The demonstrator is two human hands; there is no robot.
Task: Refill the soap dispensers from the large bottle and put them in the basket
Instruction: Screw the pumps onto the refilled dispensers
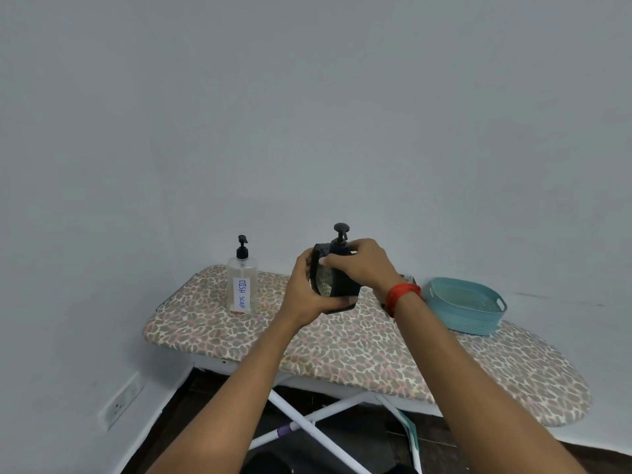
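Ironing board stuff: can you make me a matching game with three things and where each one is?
Things:
1. clear bottle
2. black dispenser
3. blue basket

Places:
A. held up in both hands
B. standing at the left end of the ironing board
C. sitting on the right side of the board

Pairs: 1-B, 2-A, 3-C

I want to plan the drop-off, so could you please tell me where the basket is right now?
In the head view, the teal basket sits on the ironing board, to the right of both hands and just beyond the right wrist.
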